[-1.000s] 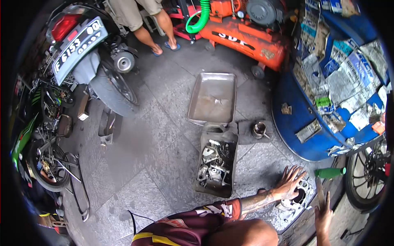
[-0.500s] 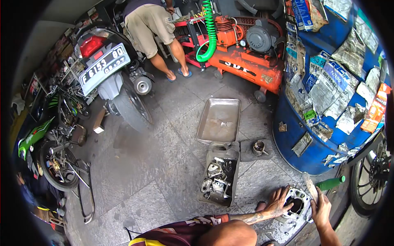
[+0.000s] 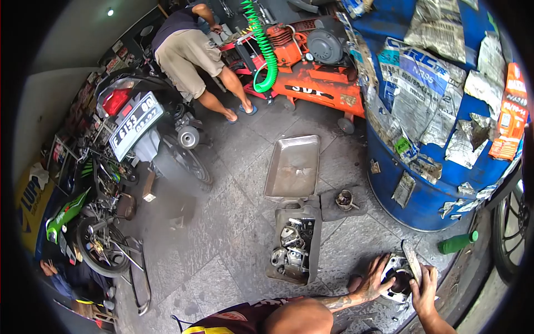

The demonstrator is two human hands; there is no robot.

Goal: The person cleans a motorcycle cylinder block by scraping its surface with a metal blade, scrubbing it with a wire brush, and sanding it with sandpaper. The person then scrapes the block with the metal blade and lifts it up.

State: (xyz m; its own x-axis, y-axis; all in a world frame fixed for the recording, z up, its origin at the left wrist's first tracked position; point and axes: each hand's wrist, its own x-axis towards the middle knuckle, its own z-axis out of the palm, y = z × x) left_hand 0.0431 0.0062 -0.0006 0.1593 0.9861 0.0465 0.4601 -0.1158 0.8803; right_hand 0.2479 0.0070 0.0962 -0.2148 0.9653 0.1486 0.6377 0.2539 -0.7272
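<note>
A metal engine cylinder block (image 3: 396, 261) with a round bore lies on the floor at the lower right. My left hand (image 3: 374, 282) grips its left side, with the thumb at the edge of the bore. In my right hand (image 3: 425, 288) is a flat, worn, greyish strip (image 3: 410, 257), whose exact kind I cannot make out. The strip lies across the block's right side, and its far end sticks out past the block. My right fingers are closed around the near end, close to the bore.
A cut-open container (image 3: 317, 245) holds metal engine parts, with a metal tray (image 3: 292, 181) beyond it. Nearby are a small cup (image 3: 345, 199), a green bottle (image 3: 458, 242) and a blue drum (image 3: 409, 195). Motorcycles, an orange compressor (image 3: 317, 86) and a bending person (image 3: 189, 61) are farther off.
My right hand and the strip have shifted left, farther over the block. My left hand stays on the block. The view has turned slightly, and the bending person's arm shows more.
</note>
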